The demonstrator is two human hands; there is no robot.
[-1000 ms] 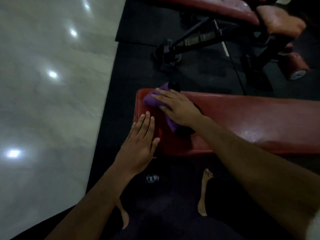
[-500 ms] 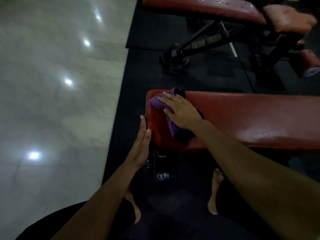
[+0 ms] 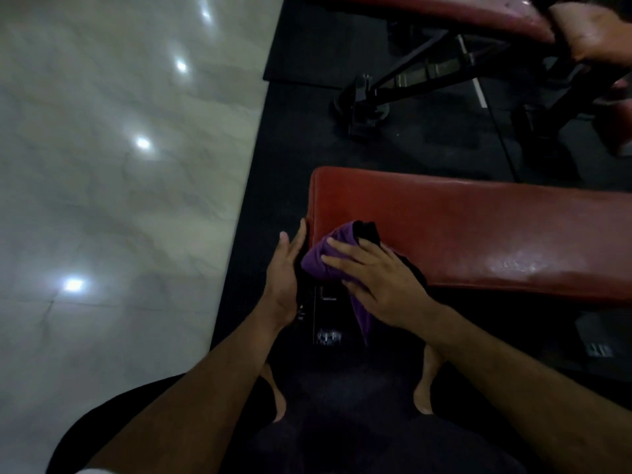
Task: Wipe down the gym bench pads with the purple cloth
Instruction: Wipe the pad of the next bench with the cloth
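Only blurred, unreadable markings (image 3: 329, 336) below bench pad (image 3: 478, 230).

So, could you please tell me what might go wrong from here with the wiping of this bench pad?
1. The right hand presses the purple cloth at the near left corner of the red bench pad, with a tail hanging off the edge; the cloth may slip off.
2. Most of the pad lies to the right of the cloth, so it could go unwiped.
3. The left hand rests flat against the pad's end; the cloth may bump it.
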